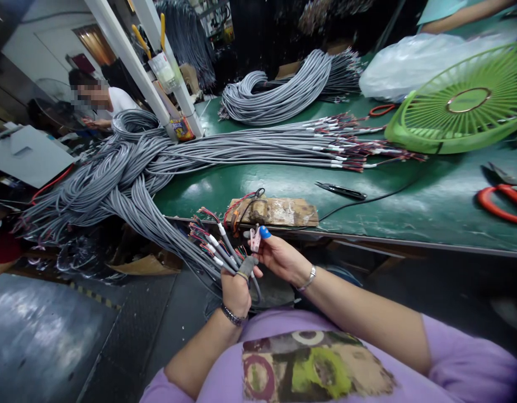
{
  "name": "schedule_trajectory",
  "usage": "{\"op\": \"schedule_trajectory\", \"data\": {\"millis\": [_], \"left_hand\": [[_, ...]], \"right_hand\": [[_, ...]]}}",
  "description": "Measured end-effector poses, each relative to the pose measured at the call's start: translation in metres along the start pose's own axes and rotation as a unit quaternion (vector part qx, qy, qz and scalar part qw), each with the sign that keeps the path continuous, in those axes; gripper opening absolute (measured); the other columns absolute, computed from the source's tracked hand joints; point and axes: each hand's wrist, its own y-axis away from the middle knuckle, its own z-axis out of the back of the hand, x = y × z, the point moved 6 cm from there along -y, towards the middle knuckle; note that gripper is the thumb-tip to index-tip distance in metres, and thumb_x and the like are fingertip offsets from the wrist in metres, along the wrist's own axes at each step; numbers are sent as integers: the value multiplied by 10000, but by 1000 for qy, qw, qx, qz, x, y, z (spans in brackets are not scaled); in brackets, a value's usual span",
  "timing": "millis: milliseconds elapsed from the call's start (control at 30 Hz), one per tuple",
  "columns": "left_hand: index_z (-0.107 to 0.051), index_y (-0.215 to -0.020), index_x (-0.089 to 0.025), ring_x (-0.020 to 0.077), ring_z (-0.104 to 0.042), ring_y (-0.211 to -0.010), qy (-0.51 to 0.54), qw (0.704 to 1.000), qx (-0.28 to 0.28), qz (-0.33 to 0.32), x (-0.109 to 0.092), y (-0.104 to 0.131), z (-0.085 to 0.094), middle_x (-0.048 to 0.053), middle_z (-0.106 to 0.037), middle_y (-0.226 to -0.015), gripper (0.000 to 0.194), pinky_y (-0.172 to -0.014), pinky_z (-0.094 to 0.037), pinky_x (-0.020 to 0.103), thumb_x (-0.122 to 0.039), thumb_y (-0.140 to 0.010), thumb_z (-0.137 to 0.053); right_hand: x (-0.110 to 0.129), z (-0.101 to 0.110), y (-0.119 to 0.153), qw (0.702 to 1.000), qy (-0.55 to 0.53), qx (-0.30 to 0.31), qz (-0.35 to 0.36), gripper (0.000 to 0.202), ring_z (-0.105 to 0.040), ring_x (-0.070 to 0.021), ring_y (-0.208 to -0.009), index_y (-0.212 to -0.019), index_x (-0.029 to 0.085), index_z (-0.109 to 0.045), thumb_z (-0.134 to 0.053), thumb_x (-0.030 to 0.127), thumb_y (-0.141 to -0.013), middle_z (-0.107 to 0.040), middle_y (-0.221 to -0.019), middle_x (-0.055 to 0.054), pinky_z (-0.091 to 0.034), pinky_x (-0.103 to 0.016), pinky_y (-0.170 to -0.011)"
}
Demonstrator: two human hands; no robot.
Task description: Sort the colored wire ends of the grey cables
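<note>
My left hand (236, 291) is closed around a bundle of grey cables (227, 254), its thumb in a grey wrap. White sleeves and stripped, thin coloured wires show at the bundle's ends. Close beside it, my right hand (281, 258), with a blue cover on one fingertip, pinches a small pale pink piece (255, 239) that looks like a clip. Just beyond this piece, a worn wooden block (287, 211) with red and black wires attached lies at the edge of the green table (393, 218).
Long grey cables (241, 146) stretch across the table, with a coil of cable (283, 92) behind. Snips (341, 191), red-handled scissors (504, 198) and a green fan (464, 101) lie to the right. A white post (135, 61) rises at left; a person (120, 101) sits beyond.
</note>
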Motion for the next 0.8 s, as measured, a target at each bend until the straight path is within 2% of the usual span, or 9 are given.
{"op": "schedule_trajectory", "data": {"millis": [167, 467, 633, 800], "left_hand": [[-607, -445, -164, 127, -528, -464, -5, 1000, 15, 5, -1, 0, -1, 16, -579, -426, 345, -530, -417, 247, -368, -701, -714], [-599, -435, -155, 102, -497, -437, 9, 1000, 20, 16, -4, -1, -5, 0, -545, -404, 340, -532, -416, 237, -327, -702, -721], [-622, -481, -148, 99, -506, -434, 41, 999, 21, 17, -1, -1, -3, -1, -572, -434, 278, -513, -409, 231, -304, -691, -717], [-669, -545, -148, 111, -539, -458, 43, 998, 33, 27, 6, 4, 9, 7, -600, -457, 237, -516, -418, 232, -325, -695, -713]], "right_hand": [[2, 1, -1, 1000, 23, 0, 15, 330, -566, -140, -660, -801, 177, -709, -692, 504, -759, -680, -748, -44, -452, -254, -613], [6, -3, 0, 999, 14, -3, 38, 345, -535, -109, -619, -684, 159, -657, -781, 481, -661, -627, -647, -1, -430, -237, -613], [0, -2, 5, 1000, 9, 16, -14, 377, -542, -119, -621, -780, 169, -664, -632, 545, -793, -635, -694, -23, -451, -237, -601], [-2, 13, 10, 998, 11, -3, -57, 423, -567, -121, -641, -758, 179, -634, -481, 551, -888, -650, -741, -48, -475, -222, -608]]}}
